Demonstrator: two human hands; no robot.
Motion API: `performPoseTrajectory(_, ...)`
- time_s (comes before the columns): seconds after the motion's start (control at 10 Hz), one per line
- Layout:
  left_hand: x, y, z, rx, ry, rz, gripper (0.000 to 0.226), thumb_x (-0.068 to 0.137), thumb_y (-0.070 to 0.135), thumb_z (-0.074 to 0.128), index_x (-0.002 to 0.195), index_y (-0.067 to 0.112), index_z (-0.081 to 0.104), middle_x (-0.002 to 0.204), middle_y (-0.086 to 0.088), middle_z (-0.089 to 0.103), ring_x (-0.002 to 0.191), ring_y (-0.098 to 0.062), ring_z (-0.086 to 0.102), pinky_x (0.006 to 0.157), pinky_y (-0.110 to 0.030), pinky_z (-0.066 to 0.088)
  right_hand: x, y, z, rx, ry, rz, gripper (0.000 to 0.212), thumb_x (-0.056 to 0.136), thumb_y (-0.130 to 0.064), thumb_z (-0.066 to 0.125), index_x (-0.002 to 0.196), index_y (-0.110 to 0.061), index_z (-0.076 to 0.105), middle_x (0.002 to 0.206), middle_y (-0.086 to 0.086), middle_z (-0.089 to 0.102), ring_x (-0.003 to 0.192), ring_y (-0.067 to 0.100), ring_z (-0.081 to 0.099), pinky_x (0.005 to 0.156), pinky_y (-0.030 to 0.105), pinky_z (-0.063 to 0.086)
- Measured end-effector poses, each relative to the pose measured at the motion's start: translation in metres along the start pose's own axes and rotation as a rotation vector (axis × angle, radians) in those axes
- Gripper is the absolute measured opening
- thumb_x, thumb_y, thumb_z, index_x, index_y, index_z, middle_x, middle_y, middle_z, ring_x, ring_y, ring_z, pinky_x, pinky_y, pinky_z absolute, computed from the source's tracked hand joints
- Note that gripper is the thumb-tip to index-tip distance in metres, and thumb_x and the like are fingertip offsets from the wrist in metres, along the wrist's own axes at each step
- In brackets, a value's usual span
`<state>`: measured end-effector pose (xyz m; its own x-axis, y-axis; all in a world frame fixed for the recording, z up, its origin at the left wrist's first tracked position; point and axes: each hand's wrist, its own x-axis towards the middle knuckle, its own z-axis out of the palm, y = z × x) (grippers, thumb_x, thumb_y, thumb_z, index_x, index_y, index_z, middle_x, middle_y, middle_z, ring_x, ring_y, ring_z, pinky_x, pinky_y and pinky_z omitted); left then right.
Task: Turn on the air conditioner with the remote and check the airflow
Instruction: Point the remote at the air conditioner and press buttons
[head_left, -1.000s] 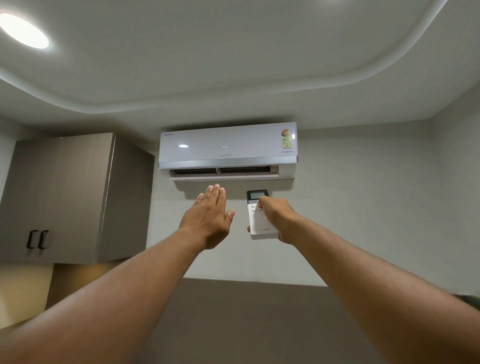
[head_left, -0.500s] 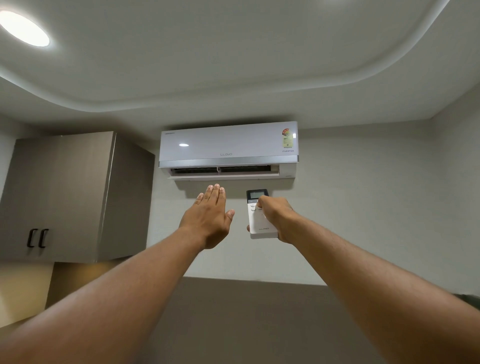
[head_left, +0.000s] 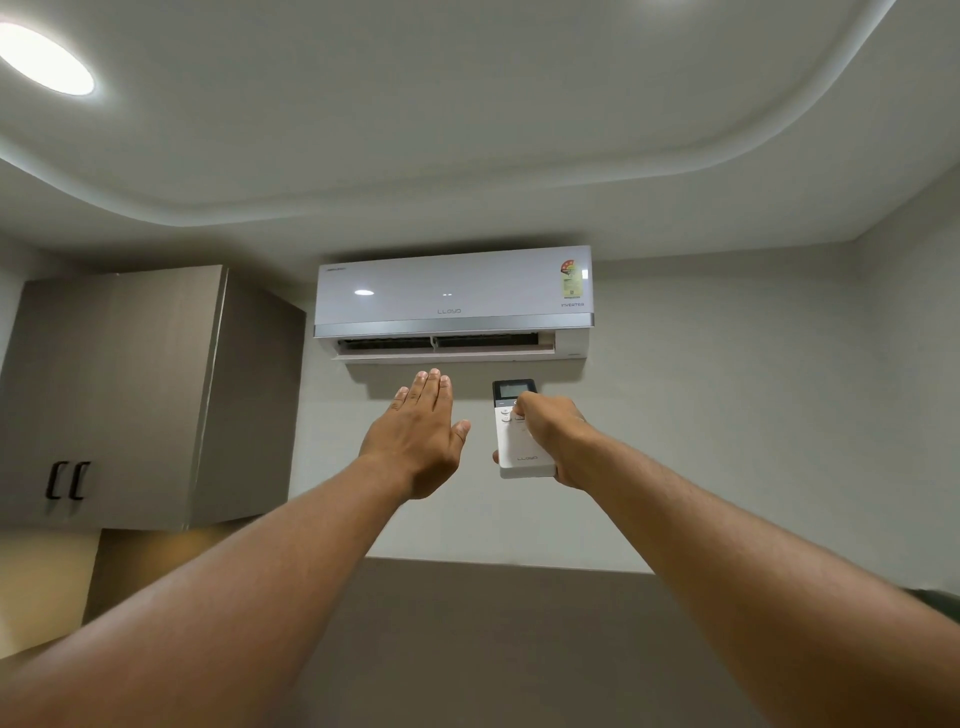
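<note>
Almost nothing has moved since a second ago: both of our arms stay stretched up toward the wall, and the view has only drifted slightly.

Nearest to us, two bare forearms rise from the bottom corners and converge toward the middle. Our left hand (head_left: 415, 441) is spread flat, fingers straight and held together, thumb out to the side, its back facing us. It holds nothing and sits just below the air conditioner's (head_left: 453, 301) outlet, apart from it.

Just to the right of it, our right hand (head_left: 558, 441) is wrapped around a white remote (head_left: 511, 441), held upright with its dark screen on top. Our thumb (head_left: 524, 402) rests on the buttons just under the screen. We cannot tell whether it is pressing.

Farther on, the white air conditioner is mounted high on the pale wall (head_left: 727, 415), close under the ceiling. Its bottom flap (head_left: 441, 354) is swung open, showing a dark slot. A coloured sticker (head_left: 570, 280) sits by its upper right corner.

To the left, a grey-brown cupboard (head_left: 119, 395) hangs on the wall, with two dark handles (head_left: 67, 479) near its lower left corner.

Farthest, a stepped ceiling (head_left: 467, 104) curves overhead, and a round light (head_left: 44, 60) glows at its upper left corner.
</note>
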<state>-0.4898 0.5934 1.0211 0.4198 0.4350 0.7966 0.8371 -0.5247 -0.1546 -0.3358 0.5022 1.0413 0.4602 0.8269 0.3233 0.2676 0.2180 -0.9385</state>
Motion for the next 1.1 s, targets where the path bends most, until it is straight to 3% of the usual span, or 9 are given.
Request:
performPoseTrajectory(0.4, 0.0002, -0.0017, -0.0006, 0.005, -0.003, -0.006, 0.067, 0.1, 0.046, 0.016, 0.153, 0.009, -0.001, 0.162, -0.009, -0.004, 0.149, -0.022, -0.005, 0.118, -0.036, 0.001, 0.0014, 0.0, -0.0005, 0.007, -0.008, 0.008, 0.011, 0.099, -0.021, 0.048, 0.089, -0.018, 0.052, 0.133, 0.026, 0.075, 0.125, 0.044, 0.075, 0.116, 0.054, 0.056)
performPoseTrajectory(0.6, -0.0015, -0.0021, -0.0013, 0.007, -0.008, -0.004, 0.067, 0.1, 0.046, 0.015, 0.153, 0.008, -0.001, 0.162, -0.01, -0.004, 0.149, -0.022, -0.005, 0.119, -0.036, 0.0, 0.0035, 0.0003, -0.0013, 0.016, -0.031, 0.008, 0.02, 0.099, -0.022, 0.049, 0.115, -0.013, 0.058, 0.135, 0.026, 0.074, 0.127, 0.045, 0.074, 0.115, 0.055, 0.056)
performPoseTrajectory(0.7, -0.0014, -0.0019, -0.0019, 0.009, -0.01, -0.004, 0.067, 0.1, 0.046, 0.015, 0.153, 0.008, -0.001, 0.162, -0.01, -0.004, 0.149, -0.022, -0.005, 0.119, -0.036, 0.001, 0.0018, -0.0003, -0.0013, 0.016, -0.037, 0.009, 0.019, 0.1, -0.022, 0.049, 0.114, -0.013, 0.058, 0.136, 0.026, 0.075, 0.126, 0.045, 0.074, 0.115, 0.056, 0.057)
performPoseTrajectory(0.9, -0.0024, -0.0008, -0.0022, 0.007, -0.013, -0.004, 0.067, 0.1, 0.045, 0.015, 0.153, 0.008, -0.001, 0.162, -0.01, -0.004, 0.149, -0.022, -0.005, 0.119, -0.036, 0.001, -0.0013, -0.0022, -0.0002, 0.03, -0.032, 0.031, 0.011, 0.098, -0.025, 0.05, 0.092, -0.017, 0.056, 0.136, 0.025, 0.075, 0.125, 0.045, 0.075, 0.114, 0.055, 0.057)
performPoseTrajectory(1.1, -0.0025, 0.0006, -0.0028, 0.001, -0.014, -0.005, 0.067, 0.1, 0.045, 0.016, 0.153, 0.008, -0.001, 0.162, -0.01, -0.004, 0.149, -0.021, -0.006, 0.12, -0.036, 0.001, 0.0002, -0.0014, -0.0018, -0.008, -0.008, 0.051, 0.013, 0.096, -0.026, 0.051, 0.093, -0.015, 0.057, 0.132, 0.023, 0.078, 0.12, 0.044, 0.078, 0.114, 0.053, 0.056)
